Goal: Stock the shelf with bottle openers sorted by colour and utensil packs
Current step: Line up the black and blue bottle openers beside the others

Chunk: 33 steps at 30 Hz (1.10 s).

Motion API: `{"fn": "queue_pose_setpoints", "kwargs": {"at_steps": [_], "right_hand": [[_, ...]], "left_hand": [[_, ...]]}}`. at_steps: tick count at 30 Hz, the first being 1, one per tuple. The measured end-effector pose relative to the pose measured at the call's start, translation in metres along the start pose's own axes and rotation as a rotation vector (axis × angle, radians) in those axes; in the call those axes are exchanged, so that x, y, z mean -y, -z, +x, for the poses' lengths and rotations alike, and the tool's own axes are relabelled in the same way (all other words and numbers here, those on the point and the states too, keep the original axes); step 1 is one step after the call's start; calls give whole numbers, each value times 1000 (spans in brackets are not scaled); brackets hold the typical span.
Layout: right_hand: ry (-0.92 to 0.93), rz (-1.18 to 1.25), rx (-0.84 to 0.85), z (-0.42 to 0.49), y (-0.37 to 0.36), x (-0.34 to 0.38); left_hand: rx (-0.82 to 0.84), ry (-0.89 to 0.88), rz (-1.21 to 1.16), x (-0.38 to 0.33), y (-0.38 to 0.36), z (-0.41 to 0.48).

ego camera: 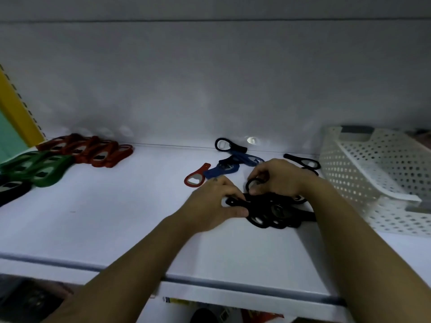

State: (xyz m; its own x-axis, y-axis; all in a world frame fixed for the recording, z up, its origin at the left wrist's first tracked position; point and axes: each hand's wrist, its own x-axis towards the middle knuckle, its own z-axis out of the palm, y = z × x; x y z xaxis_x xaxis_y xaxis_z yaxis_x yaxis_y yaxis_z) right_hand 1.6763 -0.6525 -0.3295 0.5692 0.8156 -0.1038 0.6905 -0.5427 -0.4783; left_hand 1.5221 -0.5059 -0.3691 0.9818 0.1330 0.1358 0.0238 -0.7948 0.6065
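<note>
**A:** Which step?

**B:** Colour sort, black batch. Both hands are on the black pile (261, 207), right of centre on the shelf (116, 217), near the white basket (373, 173).

**A:** Hands?

**B:** Left hand (217, 203) grips a handle end sticking out of the pile's left side. Right hand (277, 178) pinches the ring of one black opener (248, 186) at the pile's back edge.

**A:** Orientation?

**B:** Mixed. Long axes run mostly left-right along the shelf. One handle points left into the left hand, another points right. On the pinched opener the ring faces left and the handle is hidden under the hand, so I can't tell its axis.

**A:** Next?

**B:** My guess: align the handles, lift the pile as a bundle, and carry it to the black group (11, 192) at far left, in front of the green row (37, 169) and red row (93, 150). Unaligned, they'd likely fan out.

Not yet sorted:
- loose red opener (196, 178)
- blue openers (224, 170)
- black opener by the back wall (229, 145)
- black opener beside the basket (303, 162)

No utensil packs in view.
</note>
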Motion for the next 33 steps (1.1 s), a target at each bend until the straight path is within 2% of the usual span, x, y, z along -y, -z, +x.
{"fn": "queue_pose_setpoints", "kwargs": {"at_steps": [5,9,14,15,18,19,22,25,28,31,33], "right_hand": [[5,-18,-59,-2,-1,-12],[46,114,-139,8,0,1],[-2,281,-26,27,15,21],[-6,325,-66,29,16,21],[-8,554,-323,30,6,16],[-8,584,-379,29,1,14],[-18,657,-399,24,-10,11],[-23,965,-432,17,-3,19],[19,1225,-324,10,3,30],[-30,1235,-226,9,-5,37],[-80,1154,-255,10,-12,40]], "left_hand": [[-116,-14,-104,9,-3,2],[-161,71,-252,8,3,-2],[-322,173,-875,12,17,-5],[-345,182,-990,13,19,-6],[-389,220,-1206,13,24,-7],[-410,236,-1243,13,25,-6],[-458,281,-1294,12,26,-5],[-494,291,-1327,10,26,-5],[-462,267,-1375,10,25,-7],[-406,215,-1381,10,27,-9],[-396,214,-1417,10,27,-10]]}}
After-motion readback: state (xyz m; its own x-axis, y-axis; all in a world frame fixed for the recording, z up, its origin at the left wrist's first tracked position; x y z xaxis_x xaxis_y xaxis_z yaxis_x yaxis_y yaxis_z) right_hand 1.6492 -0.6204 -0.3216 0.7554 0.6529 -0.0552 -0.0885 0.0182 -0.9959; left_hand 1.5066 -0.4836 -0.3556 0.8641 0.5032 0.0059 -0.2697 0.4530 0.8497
